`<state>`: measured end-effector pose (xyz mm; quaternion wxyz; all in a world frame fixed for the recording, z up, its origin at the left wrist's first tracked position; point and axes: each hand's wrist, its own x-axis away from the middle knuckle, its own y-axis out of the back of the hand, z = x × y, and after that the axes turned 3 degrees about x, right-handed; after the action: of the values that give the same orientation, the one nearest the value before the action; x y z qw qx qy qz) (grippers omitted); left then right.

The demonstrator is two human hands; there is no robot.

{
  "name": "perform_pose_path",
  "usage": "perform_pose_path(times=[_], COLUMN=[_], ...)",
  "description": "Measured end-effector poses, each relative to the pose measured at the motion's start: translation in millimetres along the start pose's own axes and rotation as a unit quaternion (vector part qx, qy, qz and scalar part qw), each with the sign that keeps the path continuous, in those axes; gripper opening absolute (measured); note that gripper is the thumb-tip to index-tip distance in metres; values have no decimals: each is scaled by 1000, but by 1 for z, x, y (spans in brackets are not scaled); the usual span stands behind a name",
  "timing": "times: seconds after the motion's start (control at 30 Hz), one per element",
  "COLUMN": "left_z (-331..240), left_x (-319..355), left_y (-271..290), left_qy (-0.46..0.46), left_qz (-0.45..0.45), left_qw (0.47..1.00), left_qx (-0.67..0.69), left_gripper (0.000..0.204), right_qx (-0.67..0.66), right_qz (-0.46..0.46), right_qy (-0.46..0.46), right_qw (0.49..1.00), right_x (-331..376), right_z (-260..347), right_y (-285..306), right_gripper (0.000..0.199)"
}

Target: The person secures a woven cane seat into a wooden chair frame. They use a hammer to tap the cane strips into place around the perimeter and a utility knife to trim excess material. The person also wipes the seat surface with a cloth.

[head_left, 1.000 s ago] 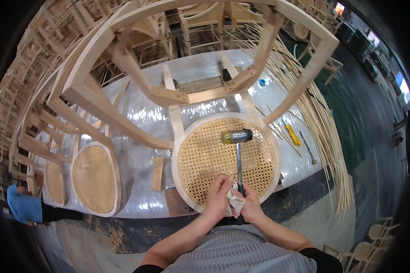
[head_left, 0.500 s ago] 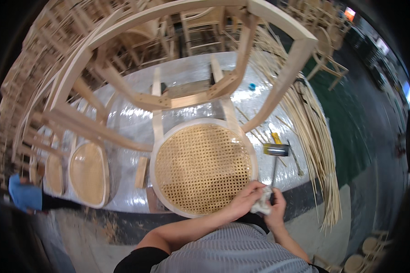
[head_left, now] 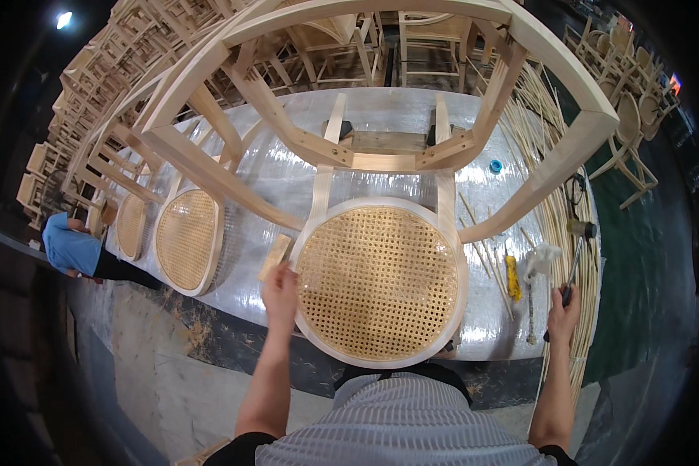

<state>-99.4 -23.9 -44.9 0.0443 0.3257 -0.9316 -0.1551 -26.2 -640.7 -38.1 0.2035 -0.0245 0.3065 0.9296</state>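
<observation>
In front of me a round cane seat panel [head_left: 377, 283] with a pale wooden rim lies flat, part of a chair frame [head_left: 547, 190] resting on its back or side. My right hand [head_left: 565, 312] is closed round the dark grip of a hammer [head_left: 573, 268], its head pointing away from me above the bundle of canes. Left of the seat, my left hand [head_left: 280, 299] has its fingers curled at the near end of a small wooden block [head_left: 275, 256] that lies on the plastic-covered table. A crumpled white cloth [head_left: 544, 259] lies left of the hammer.
A yellow-handled tool [head_left: 512, 278] and a thin rod [head_left: 531, 314] lie right of the seat. Long cane strips [head_left: 563, 217] run along the table's right side. Further left are more cane seats [head_left: 188, 241]. A person in blue [head_left: 74, 245] stands at the far left. Stacked chairs surround the table.
My hands, together at the cloth and hammer before, have parted. The cloth now lies on the table; my right hand moved right with the hammer and my left hand moved left to the block.
</observation>
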Motion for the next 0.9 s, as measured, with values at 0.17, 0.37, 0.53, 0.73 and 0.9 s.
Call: perform_pose_path(times=[0.17, 0.37, 0.53, 0.73, 0.9], left_z=[33, 61, 51, -24, -120], left_x=[-109, -144, -161, -88, -89], left_y=[32, -11, 68, 109, 7], left_qy=[-79, 6, -133, -3, -131], left_qz=[-46, 137, 165, 196, 279], left_qw=[904, 833, 882, 979, 925], left_qx=[-417, -536, -420, 63, 221], left_gripper=[59, 72, 74, 80, 84], right_qx=[-97, -159, -162, -148, -192], right_qz=[19, 19, 62, 60, 106], right_qy=[-133, -157, -138, -104, -95], right_qw=[986, 974, 975, 982, 971], right_x=[83, 189, 217, 236, 214], right_z=[5, 33, 67, 89, 106], right_y=[-37, -63, -88, -89, -116], right_gripper=[14, 16, 16, 17, 18])
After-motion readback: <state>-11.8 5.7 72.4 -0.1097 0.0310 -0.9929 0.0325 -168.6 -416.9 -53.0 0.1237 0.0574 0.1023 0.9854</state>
